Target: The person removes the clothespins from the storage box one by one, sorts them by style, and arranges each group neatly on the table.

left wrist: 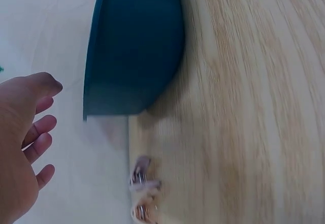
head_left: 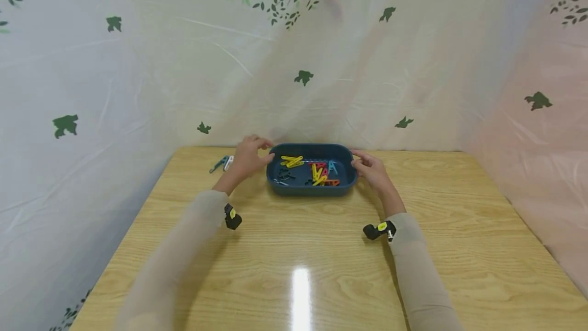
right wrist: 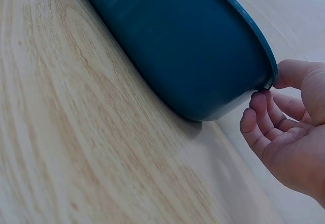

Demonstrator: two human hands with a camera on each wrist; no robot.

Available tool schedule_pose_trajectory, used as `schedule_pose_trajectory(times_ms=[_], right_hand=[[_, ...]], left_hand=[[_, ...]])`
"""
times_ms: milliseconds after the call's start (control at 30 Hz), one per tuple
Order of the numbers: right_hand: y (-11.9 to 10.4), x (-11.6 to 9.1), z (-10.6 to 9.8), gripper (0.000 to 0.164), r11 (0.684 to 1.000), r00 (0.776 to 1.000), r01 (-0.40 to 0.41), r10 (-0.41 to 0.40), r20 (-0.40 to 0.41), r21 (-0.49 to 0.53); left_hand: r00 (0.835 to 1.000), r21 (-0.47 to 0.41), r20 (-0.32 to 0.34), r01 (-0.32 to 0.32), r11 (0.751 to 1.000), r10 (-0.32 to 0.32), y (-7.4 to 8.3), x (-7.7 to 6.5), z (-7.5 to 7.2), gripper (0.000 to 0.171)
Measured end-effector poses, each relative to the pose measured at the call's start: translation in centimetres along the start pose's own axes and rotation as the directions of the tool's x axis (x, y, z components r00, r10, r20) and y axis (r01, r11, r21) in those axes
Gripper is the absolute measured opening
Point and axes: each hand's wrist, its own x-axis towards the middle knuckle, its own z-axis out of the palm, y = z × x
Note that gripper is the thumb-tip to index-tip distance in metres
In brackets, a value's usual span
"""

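Along the far side, walling in the left and right edges too: one pale backdrop [head_left: 138,80], printed with green leaf and bird shapes, its top cut off. Desk [head_left: 459,239], wood-grained, near edge out of frame. Two beige sleeves, left [head_left: 184,249] and right [head_left: 422,275], running off the bottom of the head view.

Dark blue basin [head_left: 312,191], rounded corners, standing near the middle of the desk's far edge; only part of it enters either wrist view.

Right hand [head_left: 373,170]: thumb and fingers pinching the rim at the basin's right end. Left hand [head_left: 248,157]: at the basin's left end, loosely bent, a wide space between thumb and fingers, holding nothing; the left wrist view shows it just off the rim.

Two black wrist cameras, left [head_left: 233,217] and right [head_left: 379,230].

Inside the basin, clothes pegs: yellow pegs [head_left: 294,161] toward its far left corner; a mixed heap [head_left: 315,171] at right, overlapping, count uncertain; dark pegs [head_left: 286,175] barely distinct from the floor. By the desk's far left corner: teal peg [head_left: 219,164], white peg [head_left: 228,162], both blurred in the left wrist view.
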Motion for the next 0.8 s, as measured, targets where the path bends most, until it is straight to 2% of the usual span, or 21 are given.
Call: schedule_pose_trajectory(times_ms=[167, 400, 567, 800], right_hand=[[0.0, 0.1, -0.1, 0.047, 1.000, 1.000, -0.007, 0.007, -0.002, 0.006], [-1.4, -0.6, 0.0, 0.047, 0.999, 0.999, -0.034, 0.034, 0.014, 0.013], [-2.5, -1.3, 0.2, 0.047, 0.999, 0.999, -0.035, 0.035, 0.023, 0.010], [-2.5, -1.4, 0.2, 0.047, 0.999, 0.999, -0.033, 0.032, 0.021, 0.014]], left_hand=[[0.995, 0.044, 0.063, -0.075, 0.996, 0.072, 2.0, 1.1, 1.4, 0.029], [0.975, 0.066, 0.161, -0.163, 0.984, 0.151, 4.2, 1.9, 3.3, 0.032], [0.961, 0.071, 0.230, -0.172, 0.983, 0.152, 5.5, 2.3, 4.1, 0.034], [0.946, 0.083, 0.297, -0.163, 0.983, 0.132, 6.7, 2.7, 5.3, 0.036]])
